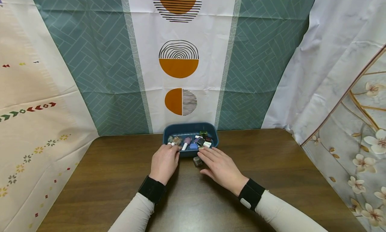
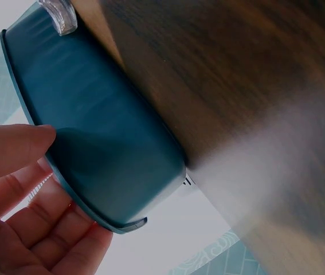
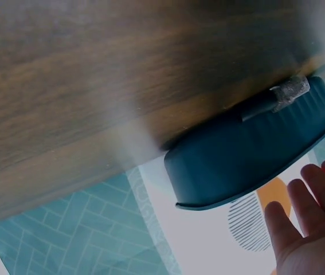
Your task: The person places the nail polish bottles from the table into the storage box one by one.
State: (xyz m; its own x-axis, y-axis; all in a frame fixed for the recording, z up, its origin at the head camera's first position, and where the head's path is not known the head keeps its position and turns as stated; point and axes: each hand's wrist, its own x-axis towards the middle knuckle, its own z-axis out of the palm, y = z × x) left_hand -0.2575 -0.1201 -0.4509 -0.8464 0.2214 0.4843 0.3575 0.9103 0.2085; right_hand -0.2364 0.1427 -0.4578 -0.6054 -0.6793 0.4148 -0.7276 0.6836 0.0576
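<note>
A dark blue plastic bin (image 1: 190,126) stands at the back of the table, with several small nail polish bottles (image 1: 187,140) in it. At the bin's front left rim, my left hand (image 1: 164,161) pinches the edge, thumb outside and fingers over the inner side, as the left wrist view shows. My right hand (image 1: 221,166) is by the front right rim with its fingers extended and nothing in its grasp. In front of the bin, close to my right fingers, a glittery nail polish bottle (image 3: 291,91) with a black cap is on the table.
The brown wooden table (image 1: 108,178) stretches out on both sides of the arms. Behind the bin hangs a patterned teal and white curtain (image 1: 102,57). Printed cloths flank the table, including a floral one (image 1: 362,161) on the right.
</note>
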